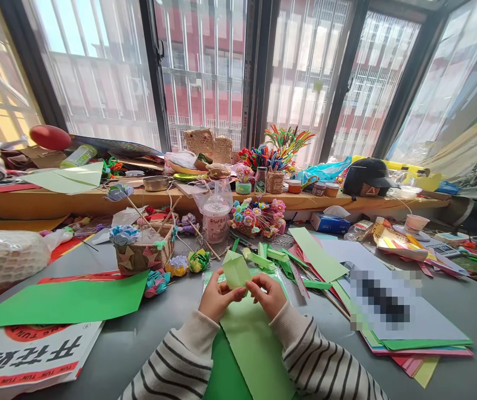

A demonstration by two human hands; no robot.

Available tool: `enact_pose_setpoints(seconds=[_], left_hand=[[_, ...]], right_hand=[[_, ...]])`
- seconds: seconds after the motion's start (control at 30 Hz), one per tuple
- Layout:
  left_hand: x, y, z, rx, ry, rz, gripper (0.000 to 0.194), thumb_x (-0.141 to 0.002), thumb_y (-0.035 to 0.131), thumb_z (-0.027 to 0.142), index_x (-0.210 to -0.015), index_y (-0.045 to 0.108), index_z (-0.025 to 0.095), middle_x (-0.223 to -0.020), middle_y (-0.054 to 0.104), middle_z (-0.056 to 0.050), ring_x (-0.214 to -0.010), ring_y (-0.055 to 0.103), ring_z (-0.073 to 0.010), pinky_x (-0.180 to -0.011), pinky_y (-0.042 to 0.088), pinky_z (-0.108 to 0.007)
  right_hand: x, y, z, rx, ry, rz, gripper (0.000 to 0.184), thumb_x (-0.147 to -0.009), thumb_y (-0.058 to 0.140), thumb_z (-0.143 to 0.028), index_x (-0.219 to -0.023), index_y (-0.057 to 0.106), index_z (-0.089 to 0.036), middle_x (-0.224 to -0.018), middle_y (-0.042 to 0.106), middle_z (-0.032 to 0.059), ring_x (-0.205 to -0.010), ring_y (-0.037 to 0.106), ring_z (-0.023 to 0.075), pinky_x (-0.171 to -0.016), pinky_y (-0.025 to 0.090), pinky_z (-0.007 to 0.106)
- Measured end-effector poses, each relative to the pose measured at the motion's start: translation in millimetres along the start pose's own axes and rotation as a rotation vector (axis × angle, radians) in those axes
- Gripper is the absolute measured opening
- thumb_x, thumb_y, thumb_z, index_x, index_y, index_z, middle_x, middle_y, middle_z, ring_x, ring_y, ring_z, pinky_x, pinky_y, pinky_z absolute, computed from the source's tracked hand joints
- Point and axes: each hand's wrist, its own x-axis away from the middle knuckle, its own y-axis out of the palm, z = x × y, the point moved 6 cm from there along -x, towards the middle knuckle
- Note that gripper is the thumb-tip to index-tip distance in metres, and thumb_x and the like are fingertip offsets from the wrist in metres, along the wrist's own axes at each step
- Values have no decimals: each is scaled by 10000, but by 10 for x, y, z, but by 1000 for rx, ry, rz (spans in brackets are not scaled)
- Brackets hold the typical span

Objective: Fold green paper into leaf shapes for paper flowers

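Observation:
Between my two hands is a small piece of light green paper with crease lines across it. My left hand pinches its left lower edge. At its lower right corner, my right hand grips it between thumb and fingers. Beneath my wrists lies a long light green paper sheet, on top of a darker green sheet. Just beyond my hands are several folded green paper strips. A ruler lies to the right of them.
Stacked coloured paper lies at right, a bright green sheet at left. A cardboard basket with paper flowers and a lidded plastic cup stand behind my hands. A cluttered ledge runs below the windows, with a black cap.

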Motion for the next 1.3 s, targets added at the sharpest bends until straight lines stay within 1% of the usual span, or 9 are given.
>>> enact_pose_setpoints(seconds=[0.1,0.17,0.4,0.57,0.77,0.87,1.03,1.13,1.3], left_hand=[[3,6,7,-13,13,-2,612,-413,716,238,-874,322,159,-475,601,21,-453,556,-144,-460,409,-244],[1,7,-3,-22,10,1,613,-414,717,246,-880,329,157,-481,605,15,-464,565,-157,-469,418,-256],[-31,-32,-86,-23,3,55,662,-374,731,268,-905,354,143,-471,609,-2,-468,580,-184,-464,438,-276],[-29,-18,-89,-14,4,44,642,-381,729,265,-890,356,143,-484,615,-10,-477,588,-193,-473,451,-288],[-16,9,-65,-10,-1,13,626,-394,721,256,-889,357,139,-506,623,-22,-490,589,-189,-486,447,-286],[-14,11,-70,-5,-16,16,642,-388,722,255,-900,355,135,-519,624,-25,-497,591,-193,-497,446,-293],[-9,20,-69,4,-25,10,612,-377,726,263,-862,371,147,-541,627,-27,-500,590,-187,-507,448,-292],[-3,23,-68,4,-38,3,587,-381,723,271,-842,380,154,-535,622,-13,-500,587,-178,-518,450,-292],[1,13,-73,-16,-28,-13,577,-371,722,274,-829,393,154,-529,613,-1,-502,580,-177,-490,434,-268]], right_hand=[[-4,-3,-24,23,-11,-8,296,-639,488,-415,-527,506,-141,-506,412,-26,-414,410,64,-378,389,189],[-2,-17,-36,34,-12,9,299,-637,494,-413,-507,504,-144,-488,410,-27,-412,408,65,-379,386,186],[10,-34,-17,76,-21,62,299,-643,492,-418,-506,511,-153,-476,416,-29,-401,399,64,-364,365,176],[16,-46,7,86,-35,110,288,-654,486,-402,-502,498,-157,-472,412,-31,-404,395,68,-366,359,177],[17,-38,30,85,-28,118,274,-658,487,-387,-508,487,-158,-474,409,-31,-409,393,69,-370,360,180],[18,-30,52,66,-16,109,266,-657,488,-383,-518,483,-156,-487,411,-28,-411,395,71,-364,359,184],[8,-21,61,44,4,84,269,-654,490,-384,-520,481,-151,-489,417,-27,-410,395,69,-367,362,187],[-10,-16,63,24,29,43,282,-642,497,-393,-509,472,-145,-483,413,-29,-405,394,66,-372,365,191],[-42,-1,95,-24,77,-54,297,-618,508,-418,-509,462,-145,-460,409,-36,-410,400,70,-378,374,198]])
